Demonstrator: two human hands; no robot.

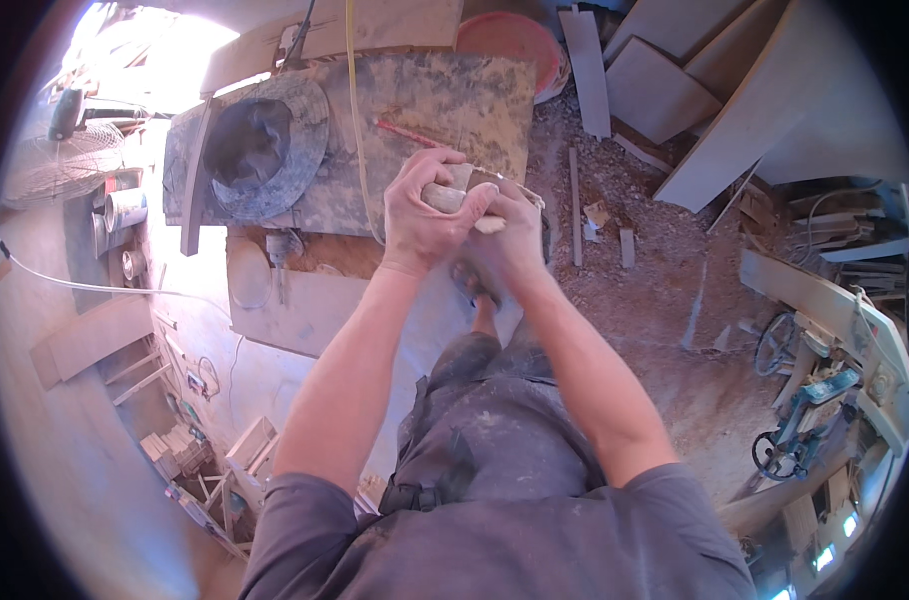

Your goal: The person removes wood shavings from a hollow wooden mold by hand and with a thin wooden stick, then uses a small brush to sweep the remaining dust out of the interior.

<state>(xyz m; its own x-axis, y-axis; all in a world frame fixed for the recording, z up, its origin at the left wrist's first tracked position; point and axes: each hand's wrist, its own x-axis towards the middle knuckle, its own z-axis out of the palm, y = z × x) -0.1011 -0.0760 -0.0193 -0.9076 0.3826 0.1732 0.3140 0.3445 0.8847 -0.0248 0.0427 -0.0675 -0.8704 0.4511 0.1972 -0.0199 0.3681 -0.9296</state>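
Observation:
In front of my body, above the near edge of a dusty worktop [455,90], both hands are close together on a pale, dusty block-like piece [457,178]. My left hand [423,215] wraps round it from the left with fingers bent. From the right, my right hand [515,228] closes on it too, the thumb side facing my left hand. Fingers cover much of the piece, so its exact kind is unclear. A red stick-like tool [412,133] lies on the worktop just beyond my left hand.
A dusty brimmed hat [300,155] lies on the worktop's left, beside an upright wooden strip [200,175]. A yellow hose [355,100] hangs across the worktop. Beyond are a red tub [510,45] and leaning boards [660,90]. Clamps or handwheel machinery [780,455] stand far right.

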